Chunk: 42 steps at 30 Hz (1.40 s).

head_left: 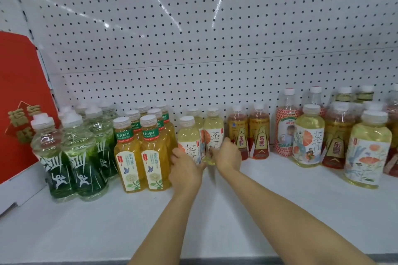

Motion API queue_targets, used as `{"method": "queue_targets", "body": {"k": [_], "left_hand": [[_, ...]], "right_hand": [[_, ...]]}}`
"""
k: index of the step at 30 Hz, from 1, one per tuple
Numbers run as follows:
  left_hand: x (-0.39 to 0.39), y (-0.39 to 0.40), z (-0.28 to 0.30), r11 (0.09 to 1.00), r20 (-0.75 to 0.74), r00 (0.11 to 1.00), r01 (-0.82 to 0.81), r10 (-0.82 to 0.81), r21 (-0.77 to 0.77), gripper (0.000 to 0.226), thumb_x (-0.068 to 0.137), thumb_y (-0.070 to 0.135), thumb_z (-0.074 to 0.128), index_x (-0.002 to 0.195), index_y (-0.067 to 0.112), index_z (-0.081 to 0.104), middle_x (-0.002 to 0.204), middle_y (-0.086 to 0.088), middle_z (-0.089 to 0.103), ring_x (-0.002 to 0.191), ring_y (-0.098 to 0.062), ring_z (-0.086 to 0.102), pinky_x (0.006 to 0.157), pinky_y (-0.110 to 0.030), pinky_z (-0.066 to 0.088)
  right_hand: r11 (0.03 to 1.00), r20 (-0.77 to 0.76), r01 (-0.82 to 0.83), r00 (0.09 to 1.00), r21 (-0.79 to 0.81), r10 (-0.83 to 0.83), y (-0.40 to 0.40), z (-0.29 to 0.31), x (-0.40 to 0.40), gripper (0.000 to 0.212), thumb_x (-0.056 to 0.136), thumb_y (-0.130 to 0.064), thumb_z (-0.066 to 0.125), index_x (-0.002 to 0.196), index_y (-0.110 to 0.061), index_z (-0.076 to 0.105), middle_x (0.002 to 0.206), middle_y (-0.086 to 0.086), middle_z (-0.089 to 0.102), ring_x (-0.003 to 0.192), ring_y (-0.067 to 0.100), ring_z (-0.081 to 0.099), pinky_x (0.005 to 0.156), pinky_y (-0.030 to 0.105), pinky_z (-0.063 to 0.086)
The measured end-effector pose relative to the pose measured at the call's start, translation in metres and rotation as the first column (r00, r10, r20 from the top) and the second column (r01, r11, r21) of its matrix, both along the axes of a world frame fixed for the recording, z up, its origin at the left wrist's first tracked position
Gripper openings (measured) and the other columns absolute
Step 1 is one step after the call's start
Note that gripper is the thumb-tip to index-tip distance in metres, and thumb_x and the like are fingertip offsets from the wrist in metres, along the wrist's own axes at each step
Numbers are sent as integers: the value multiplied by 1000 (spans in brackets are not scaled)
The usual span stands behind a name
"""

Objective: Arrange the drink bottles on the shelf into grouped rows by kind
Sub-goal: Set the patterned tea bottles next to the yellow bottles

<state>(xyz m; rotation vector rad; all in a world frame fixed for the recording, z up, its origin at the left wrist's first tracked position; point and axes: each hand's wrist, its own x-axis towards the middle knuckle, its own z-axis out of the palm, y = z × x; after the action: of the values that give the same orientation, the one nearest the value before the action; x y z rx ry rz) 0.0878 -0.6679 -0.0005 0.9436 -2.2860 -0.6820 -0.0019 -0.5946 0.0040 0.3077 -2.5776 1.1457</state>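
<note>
While both arms reach across the white shelf [280, 211], the left hand [185, 168] curls its grip round the front pale tea bottle [188, 135] and the right hand [228, 155] wraps the one just behind [213, 129], between the yellow jasmine tea bottles [142, 153] and two amber bottles [247, 133]

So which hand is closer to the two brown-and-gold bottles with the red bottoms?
The right hand. It sits just beside the brown-and-gold bottles with red bottoms, nearly touching the nearer one. The left hand is farther off, on the other side of the pale yellow tea bottles.
</note>
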Motion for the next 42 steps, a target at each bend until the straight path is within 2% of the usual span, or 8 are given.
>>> {"method": "queue_targets", "body": {"k": [4, 9, 18, 22, 26, 31, 36, 42], "left_hand": [[-12, -2, 1, 1000, -1, 1000, -16, 16, 4, 90, 71, 52, 81, 129, 8, 29, 128, -14, 53, 112, -34, 60, 80, -42, 51], [-20, -5, 0, 1000, -1, 1000, -4, 4, -1, 91, 73, 51, 80, 132, 6, 28, 129, -15, 52, 113, -35, 60, 78, -43, 51], [-19, -2, -7, 995, -27, 999, 35, -33, 96, 106, 70, 54, 82, 141, 3, 23, 138, -19, 43, 123, -40, 49, 86, -46, 49], [-15, 23, -5, 993, -182, 983, 9, -31, -121, 130, 62, 46, 90, 152, 0, 8, 152, -24, 26, 135, -44, 31, 108, -54, 37], [-14, 70, 12, 945, -266, 949, 79, -170, -318, 120, 73, 44, 82, 156, 4, 5, 162, -21, 12, 147, -43, 12, 119, -56, 16], [-26, 161, 25, 845, -186, 886, 314, -425, -433, 103, 81, 48, 74, 155, 6, 15, 162, -15, 15, 147, -37, 16, 118, -51, 19], [-65, 230, 28, 816, -113, 821, 522, -559, -246, 92, 84, 44, 73, 152, 7, 22, 156, -14, 26, 143, -32, 25, 116, -42, 24], [-124, 256, 38, 832, -148, 836, 544, -528, 106, 85, 85, 39, 73, 147, 1, 29, 148, -19, 34, 135, -35, 38, 108, -45, 37]], "right_hand": [[998, -137, -10, 990, 69, 19, 18, -3, 2, 20, 90, -24, 62, 105, -11, 60, 95, 5, 70, 83, 22, 67, 65, 31, 54], [983, -349, -8, 934, 181, 72, 49, -8, 9, 21, 91, -26, 59, 109, -18, 63, 97, -1, 70, 84, 20, 65, 59, 27, 43], [968, -446, 82, 894, 237, 33, 110, -8, 20, 18, 85, -22, 67, 100, -13, 64, 91, 3, 69, 87, 24, 62, 64, 28, 39], [955, -455, 199, 887, 221, -79, 151, -9, 28, 24, 83, -23, 68, 106, -14, 66, 97, 5, 70, 93, 27, 62, 73, 32, 47], [928, -434, 295, 884, 229, -174, 207, -10, 39, 32, 84, -28, 69, 112, -14, 65, 100, 5, 70, 93, 27, 62, 71, 33, 46], [910, -435, 373, 860, 180, -267, 281, -5, 46, 28, 83, -26, 70, 107, -13, 67, 94, 6, 69, 90, 27, 61, 66, 32, 44], [912, -405, 386, 863, 141, -302, 339, 2, 41, 31, 82, -26, 71, 111, -14, 67, 94, 4, 70, 88, 25, 63, 64, 32, 48], [940, -373, 318, 892, 120, -254, 385, 4, 25, 39, 84, -29, 71, 117, -11, 63, 96, 5, 68, 89, 23, 60, 64, 30, 44]]}}
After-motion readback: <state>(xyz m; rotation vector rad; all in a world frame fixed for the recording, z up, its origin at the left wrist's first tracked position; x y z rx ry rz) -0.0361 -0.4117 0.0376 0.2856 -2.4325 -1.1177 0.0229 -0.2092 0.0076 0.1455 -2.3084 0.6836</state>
